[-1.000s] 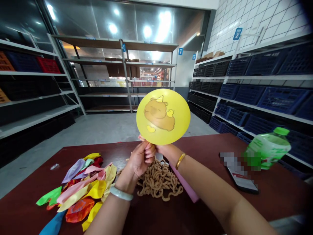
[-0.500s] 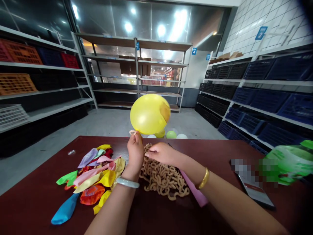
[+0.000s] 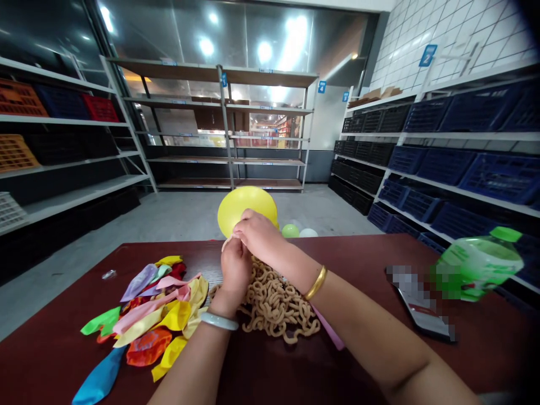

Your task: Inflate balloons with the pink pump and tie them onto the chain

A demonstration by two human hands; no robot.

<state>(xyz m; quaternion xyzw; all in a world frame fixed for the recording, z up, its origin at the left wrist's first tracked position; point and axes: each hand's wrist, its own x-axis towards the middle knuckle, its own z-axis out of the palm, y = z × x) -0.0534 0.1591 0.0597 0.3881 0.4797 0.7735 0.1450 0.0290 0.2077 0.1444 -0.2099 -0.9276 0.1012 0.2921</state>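
An inflated yellow balloon [image 3: 236, 205] stands above the far edge of the table, just beyond my hands. My left hand [image 3: 236, 264] is closed on its neck, which the fingers mostly hide. A pale tan loop [image 3: 228, 242] shows at the left of my fingers. Right beside it, my right hand [image 3: 261, 233] is closed, its fingertips pinched on the loop at the balloon's neck. Below my wrists lies a pile of tan curled loops [image 3: 280, 309]. Left of my left arm is a heap of uninflated balloons [image 3: 160, 315] in several colours.
On the dark red table [image 3: 358, 360] lie a phone [image 3: 422, 306] and a green-capped bottle [image 3: 481, 264] at the right. A pink strip [image 3: 329, 329] is partly under my right arm. More balloons [image 3: 291, 230] show beyond the table. Shelves with crates [image 3: 442, 169] line the room.
My right hand has risen from the pile of loops to meet my left hand at the balloon's neck. The yellow balloon sits lower. The view has shifted slightly right.
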